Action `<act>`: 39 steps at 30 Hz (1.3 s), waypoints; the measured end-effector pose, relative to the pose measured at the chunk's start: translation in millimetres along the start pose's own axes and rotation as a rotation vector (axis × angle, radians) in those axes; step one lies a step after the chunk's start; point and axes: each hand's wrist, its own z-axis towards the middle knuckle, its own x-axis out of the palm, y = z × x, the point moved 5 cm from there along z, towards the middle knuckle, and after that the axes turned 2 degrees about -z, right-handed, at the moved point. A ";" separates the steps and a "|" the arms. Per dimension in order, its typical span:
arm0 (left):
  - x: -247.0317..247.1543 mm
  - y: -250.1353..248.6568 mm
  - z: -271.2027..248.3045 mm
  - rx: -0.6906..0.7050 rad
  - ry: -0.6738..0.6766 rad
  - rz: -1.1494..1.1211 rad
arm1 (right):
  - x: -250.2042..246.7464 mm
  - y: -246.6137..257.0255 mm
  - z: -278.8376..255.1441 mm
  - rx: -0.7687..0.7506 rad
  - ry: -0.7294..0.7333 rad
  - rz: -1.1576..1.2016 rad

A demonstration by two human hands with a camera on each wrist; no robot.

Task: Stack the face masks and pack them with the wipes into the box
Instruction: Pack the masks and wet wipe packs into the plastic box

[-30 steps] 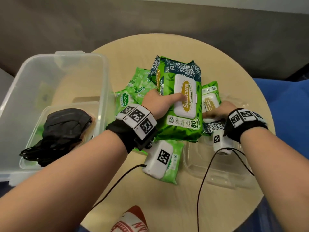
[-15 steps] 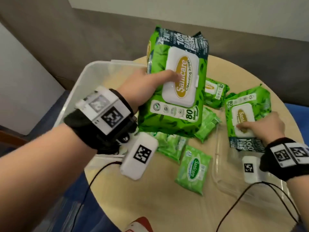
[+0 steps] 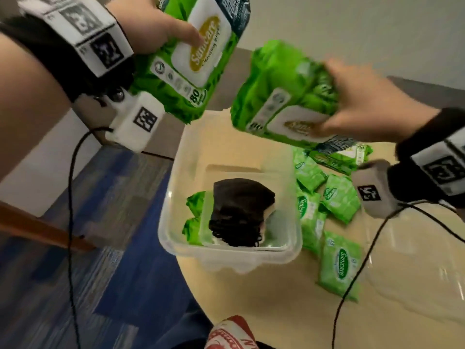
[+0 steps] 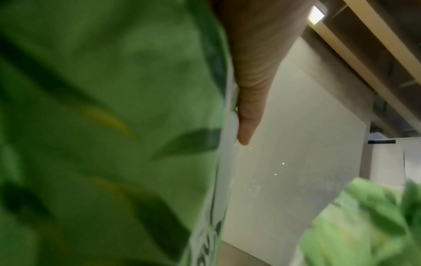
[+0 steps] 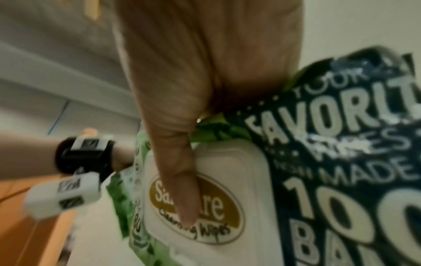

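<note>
My left hand (image 3: 161,28) grips a large green pack of wipes (image 3: 191,71) high above the clear plastic box (image 3: 226,258), thumb (image 4: 246,108) on its white lid. In my right hand (image 3: 357,107) is a second large green pack (image 3: 279,96), held over the box's far right side with the thumb (image 5: 182,180) pressed on its lid (image 5: 227,207). Inside the box lies a stack of black face masks (image 3: 239,210), with small green wipe packs (image 3: 196,217) beside it on the left.
Several small green wipe packs (image 3: 339,263) lie on the round wooden table (image 3: 264,311) right of the box. A clear lid (image 3: 415,273) rests at the right. Blue carpet (image 3: 113,248) lies left of the table. Cables hang from both wrists.
Both hands have lifted their large packs off the table and carried them left, up over the box. The head view has swung left toward the box.
</note>
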 end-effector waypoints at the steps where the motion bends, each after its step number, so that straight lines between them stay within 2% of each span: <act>1: -5.7 6.6 5.3 -0.031 0.036 0.020 | 9.5 16.3 9.9 -0.015 0.019 -0.076; 4: -14.1 28.2 20.1 -0.105 0.154 0.067 | 46.8 48.5 43.6 -0.027 0.122 -0.192; 5: -16.1 30.1 23.3 -0.059 0.146 0.069 | 60.7 54.9 55.8 -0.032 0.170 -0.233; 8: -21.7 25.6 31.6 0.182 0.007 0.154 | 105.6 67.0 86.5 -0.049 0.330 -0.388; 11: -10.0 33.3 41.0 0.267 0.032 0.277 | 147.7 67.4 103.4 -0.009 0.520 -0.464; 15: 3.6 47.1 53.9 0.282 0.114 0.315 | 183.2 55.4 104.8 0.057 0.711 -0.531; 22: 14.7 46.3 61.5 0.323 0.174 0.334 | 232.3 48.8 89.8 -0.048 1.001 -0.641; 25: 23.2 39.8 61.8 0.346 0.202 0.329 | 236.5 43.3 81.5 -0.033 1.137 -0.627; 29: 45.0 29.2 61.2 0.387 0.270 0.358 | 228.4 36.3 78.7 0.017 1.170 -0.544; 33: 73.7 17.9 59.5 0.441 0.349 0.419 | 219.8 33.8 70.4 0.138 1.161 -0.382; 39: 124.2 11.4 60.7 0.534 0.445 0.650 | 204.0 23.3 62.0 0.249 1.021 -0.283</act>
